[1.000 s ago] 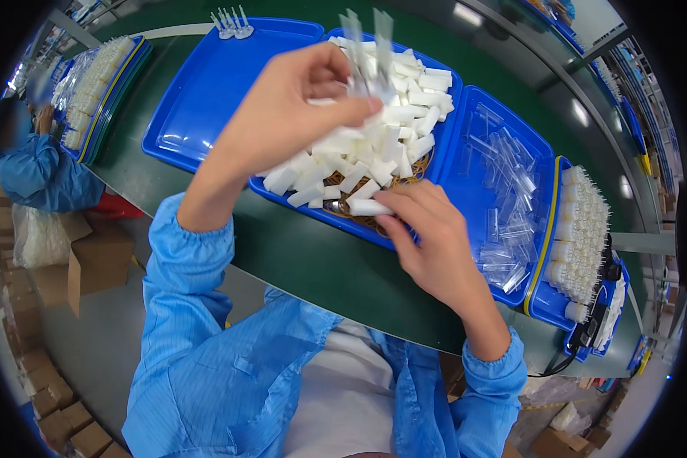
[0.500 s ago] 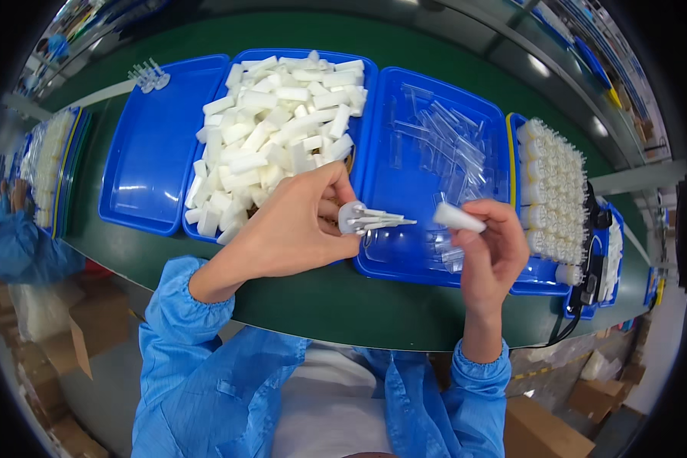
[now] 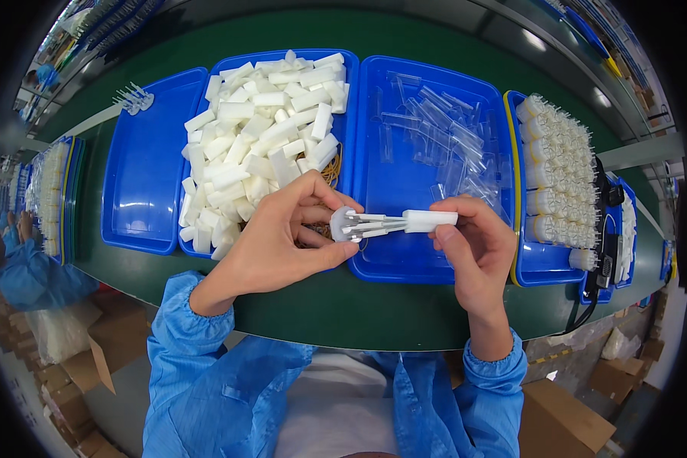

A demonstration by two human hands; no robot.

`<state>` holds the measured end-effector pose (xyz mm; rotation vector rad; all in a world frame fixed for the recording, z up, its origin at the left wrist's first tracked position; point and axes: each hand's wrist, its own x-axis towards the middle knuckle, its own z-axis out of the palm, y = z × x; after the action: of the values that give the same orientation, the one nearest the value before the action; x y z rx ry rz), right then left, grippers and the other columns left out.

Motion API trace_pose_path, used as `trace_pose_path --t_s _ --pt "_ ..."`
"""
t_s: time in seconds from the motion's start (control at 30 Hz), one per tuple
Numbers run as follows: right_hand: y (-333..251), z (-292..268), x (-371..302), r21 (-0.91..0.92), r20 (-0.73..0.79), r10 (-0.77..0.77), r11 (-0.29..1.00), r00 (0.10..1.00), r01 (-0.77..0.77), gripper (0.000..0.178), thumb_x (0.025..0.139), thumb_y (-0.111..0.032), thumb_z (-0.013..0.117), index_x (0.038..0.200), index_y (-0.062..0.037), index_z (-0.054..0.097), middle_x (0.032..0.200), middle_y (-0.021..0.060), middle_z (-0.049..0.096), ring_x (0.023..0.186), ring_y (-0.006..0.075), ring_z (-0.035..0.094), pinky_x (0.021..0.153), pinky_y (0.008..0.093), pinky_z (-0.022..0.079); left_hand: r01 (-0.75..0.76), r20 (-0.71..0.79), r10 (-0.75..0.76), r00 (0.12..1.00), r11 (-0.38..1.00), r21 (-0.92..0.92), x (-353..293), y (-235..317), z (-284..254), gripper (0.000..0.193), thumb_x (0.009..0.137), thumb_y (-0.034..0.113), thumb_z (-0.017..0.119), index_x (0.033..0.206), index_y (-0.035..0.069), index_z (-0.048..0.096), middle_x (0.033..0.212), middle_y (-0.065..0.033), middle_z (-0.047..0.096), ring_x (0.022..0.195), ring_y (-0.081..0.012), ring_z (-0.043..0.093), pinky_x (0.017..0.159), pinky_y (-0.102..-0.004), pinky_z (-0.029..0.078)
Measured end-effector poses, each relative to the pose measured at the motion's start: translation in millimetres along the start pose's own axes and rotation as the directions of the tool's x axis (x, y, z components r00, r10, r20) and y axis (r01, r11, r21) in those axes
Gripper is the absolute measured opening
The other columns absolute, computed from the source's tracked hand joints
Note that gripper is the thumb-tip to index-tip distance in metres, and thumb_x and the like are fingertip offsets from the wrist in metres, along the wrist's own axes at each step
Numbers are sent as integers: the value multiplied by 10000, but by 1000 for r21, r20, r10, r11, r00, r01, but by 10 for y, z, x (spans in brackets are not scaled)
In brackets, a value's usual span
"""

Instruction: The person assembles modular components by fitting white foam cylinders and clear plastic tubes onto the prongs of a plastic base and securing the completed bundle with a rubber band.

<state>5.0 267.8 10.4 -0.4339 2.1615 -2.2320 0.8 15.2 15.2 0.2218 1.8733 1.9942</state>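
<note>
My left hand (image 3: pixel 286 233) pinches the round base of a small white part with several thin prongs (image 3: pixel 370 224), which point to the right. My right hand (image 3: pixel 473 244) grips a white foam block (image 3: pixel 430 220) by its right part between thumb and fingers. The block's left end meets the prong tips; how far they sit inside it I cannot tell. Both hands are above the front edge of the blue trays. Behind the left hand lies a heap of white foam blocks (image 3: pixel 259 122); clear plastic tubes (image 3: pixel 450 137) lie loose in the tray behind the right hand.
At left, a blue tray (image 3: pixel 141 198) holds a few pronged parts (image 3: pixel 133 99) at its far edge. A right-hand tray bears rows of white pronged assemblies (image 3: pixel 553 175). Black cables (image 3: pixel 599 282) run beside it. A person in a blue sleeve (image 3: pixel 42 275) is at far left.
My right hand has brought the foam block left and turned it level, so its end now meets the prongs. The view has shifted slightly.
</note>
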Motion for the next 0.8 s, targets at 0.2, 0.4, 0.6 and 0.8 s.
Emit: trace_pose_path --t_s 0.2,0.4,0.6,0.8 --pt "30 -36 34 96 -23 21 995 1000 -19 183 918 46 643 1099 64 660 986 88 650 853 114 577 752 242 454 -113 -33 110 993 988 -104 17 -68 -73 362 881 -11 725 1181 -7 523 1141 -150 627 1011 -189 669 791 -281 608" --pt "39 -29 42 -16 -49 -7 1000 999 6 194 911 48 658 1105 55 672 959 81 654 836 119 583 758 250 462 -67 -37 61 997 980 -190 8 -68 -96 381 920 10 693 1258 -10 519 1123 -142 629 973 -191 682 792 -283 602" --pt "33 -28 41 21 24 30 999 999 -31 199 905 56 663 1103 56 682 961 95 672 852 120 585 762 259 460 -65 -37 60 998 984 -165 2 -135 -82 395 937 93 697 1272 -23 524 1090 -154 654 931 -203 702 788 -299 605" --pt "4 -54 40 26 68 65 997 996 -67 196 894 54 672 1088 52 698 964 97 682 841 115 569 745 255 438 -69 -45 63 997 985 -155 14 -174 -109 438 940 184 711 1278 -26 526 1106 -173 677 899 -223 714 776 -311 615"
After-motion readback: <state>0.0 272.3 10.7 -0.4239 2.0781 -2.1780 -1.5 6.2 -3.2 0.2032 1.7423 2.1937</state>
